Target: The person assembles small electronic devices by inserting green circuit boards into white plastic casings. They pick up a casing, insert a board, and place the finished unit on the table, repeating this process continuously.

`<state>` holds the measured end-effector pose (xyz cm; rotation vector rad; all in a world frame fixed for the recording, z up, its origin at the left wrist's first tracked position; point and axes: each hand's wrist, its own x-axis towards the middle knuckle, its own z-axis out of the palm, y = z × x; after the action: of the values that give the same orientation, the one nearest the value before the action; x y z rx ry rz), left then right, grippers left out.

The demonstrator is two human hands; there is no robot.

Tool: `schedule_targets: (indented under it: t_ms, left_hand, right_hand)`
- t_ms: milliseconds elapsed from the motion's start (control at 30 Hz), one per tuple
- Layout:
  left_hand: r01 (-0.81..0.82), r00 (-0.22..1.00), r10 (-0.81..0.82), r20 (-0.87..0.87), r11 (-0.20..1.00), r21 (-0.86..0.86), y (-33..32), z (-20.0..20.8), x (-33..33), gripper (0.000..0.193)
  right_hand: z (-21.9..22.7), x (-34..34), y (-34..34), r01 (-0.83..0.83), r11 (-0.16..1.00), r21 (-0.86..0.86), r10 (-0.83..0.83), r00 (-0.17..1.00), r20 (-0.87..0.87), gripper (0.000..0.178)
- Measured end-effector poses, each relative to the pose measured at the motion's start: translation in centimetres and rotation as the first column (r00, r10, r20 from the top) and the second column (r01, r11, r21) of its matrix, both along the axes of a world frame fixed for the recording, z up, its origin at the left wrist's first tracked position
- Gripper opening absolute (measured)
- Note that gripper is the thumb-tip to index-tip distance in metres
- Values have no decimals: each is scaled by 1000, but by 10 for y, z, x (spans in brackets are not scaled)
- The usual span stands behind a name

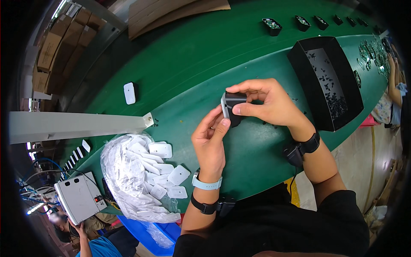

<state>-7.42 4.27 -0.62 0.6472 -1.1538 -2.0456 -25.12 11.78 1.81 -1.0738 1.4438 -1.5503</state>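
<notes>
While both hands meet on one black case [236, 101] with a white cover along its left side, that case is over the green desk [252, 167], to the left of the black box [314, 92]. The left hand [210, 143] is closed to a pinch, its thumb and fingers gripping the near end of the case at the white cover. The right hand [274, 103] is bent round the other side — thumb and forefinger apart by just the width of the case, which they hold between them.

Small dark screws [337, 105] lie inside the box, and green circuit boards [373, 52] are heaped to its right. Beyond the box runs a row of open black cases [272, 26] with boards showing. Well to the left of the box, past the held case, lies another white-topped case [129, 93]. A clear plastic bag [114, 169] of white covers [178, 174] sits left of the box too, but nearer the person — some covers spilling out onto the desk.
</notes>
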Motion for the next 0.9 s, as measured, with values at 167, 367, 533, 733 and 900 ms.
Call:
schedule_targets:
  t_ms: [167, 367, 533, 733, 900]
  left_hand:
    - [-24, 999, 28, -46, 996, 88, -1, 4, 0, 35]
    - [-14, 1000, 13, 7, 999, 51, -2, -2, 2, 35]
    - [14, 998, -11, 65, 999, -41, -1, 0, 0, 36]
    - [6, 995, 9, 101, 989, -147, -1, -4, 1, 35]
    - [1, 993, 31, 117, 964, -266, -3, -8, 3, 31]
  right_hand:
    - [0, -3, 0, -8, 1000, 19, 7, 998, 56, 39]
    - [-4, 1, -1, -7, 1000, -3, 7, 999, 45, 39]
    - [-3, 3, -2, -6, 1000, 0, 6, 1000, 0, 39]
    - [-4, 4, -1, -33, 999, 38, 32, 999, 10, 39]
    - [-4, 5, -1, -61, 998, -8, 61, 996, 63, 40]
